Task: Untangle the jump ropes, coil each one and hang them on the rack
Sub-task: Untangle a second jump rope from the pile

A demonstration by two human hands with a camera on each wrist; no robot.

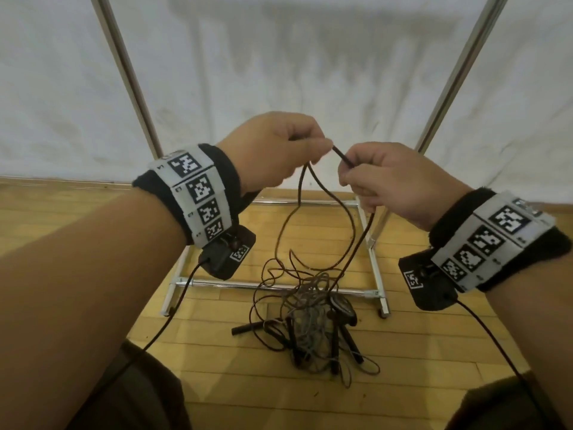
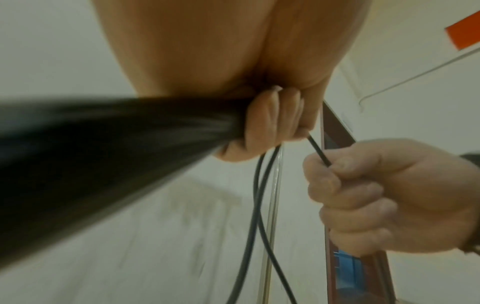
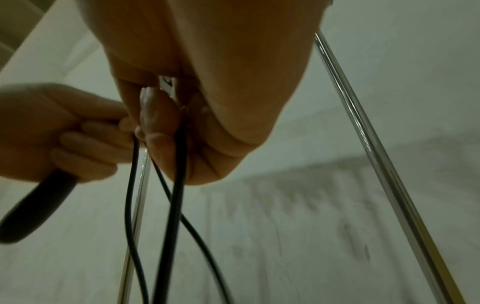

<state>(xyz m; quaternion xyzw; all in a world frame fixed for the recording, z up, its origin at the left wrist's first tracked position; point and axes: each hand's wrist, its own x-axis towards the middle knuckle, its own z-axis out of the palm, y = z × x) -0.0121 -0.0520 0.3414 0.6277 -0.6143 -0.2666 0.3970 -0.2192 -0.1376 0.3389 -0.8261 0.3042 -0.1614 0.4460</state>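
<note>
A black jump rope (image 1: 342,156) is stretched short between my two raised hands in the head view. My left hand (image 1: 305,150) pinches the cord, and the left wrist view shows its curled fingers (image 2: 275,121) also gripping the rope's black handle (image 2: 103,154). My right hand (image 1: 356,173) is curled round the cord just to the right; the right wrist view shows the cord (image 3: 179,168) running down out of its fist. Loops hang from both hands to a tangled pile of ropes (image 1: 310,321) on the floor, with several black handles (image 1: 348,338) in it.
The metal rack stands right behind the pile: its base frame (image 1: 266,285) lies on the wooden floor (image 1: 217,367), with slanted poles at left (image 1: 130,76) and right (image 1: 455,72). A white sheet (image 1: 279,72) hangs behind. Wrist-camera cables trail from both forearms.
</note>
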